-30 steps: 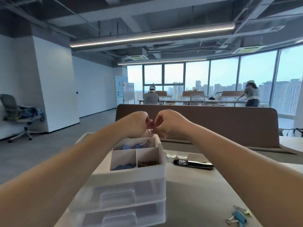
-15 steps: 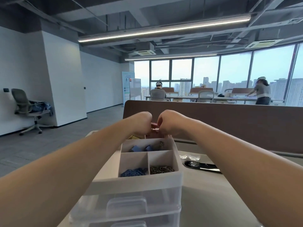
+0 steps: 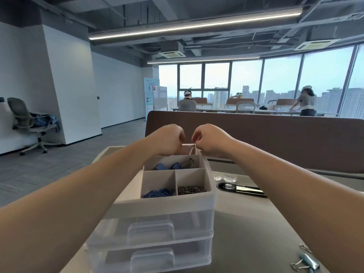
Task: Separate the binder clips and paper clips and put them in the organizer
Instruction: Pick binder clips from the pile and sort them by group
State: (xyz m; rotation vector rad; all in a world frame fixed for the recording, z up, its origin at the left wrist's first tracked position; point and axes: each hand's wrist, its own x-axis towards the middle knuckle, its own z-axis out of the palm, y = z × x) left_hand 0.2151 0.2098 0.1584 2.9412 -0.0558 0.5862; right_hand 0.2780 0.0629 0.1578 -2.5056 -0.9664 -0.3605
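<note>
You're reaching both arms fwd over the organizer, fists knuckles-up above its rear compartment, hands slightly apart. Your right hand is pinching a silver wire clip that's hanging into that compartment. Your left hand is dipping curled fingers in; can't tell what it's holding. Loose clips are lying at the near-right edge of the table, well apart from the organizer

Left hand hides far compartment of organizer; binder clip cut off below.

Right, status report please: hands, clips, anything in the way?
Right hand pinches silver clip over the organizer, far compartment. Left hand curled beside it, grip hidden. Nothing blocking compartments.
</note>
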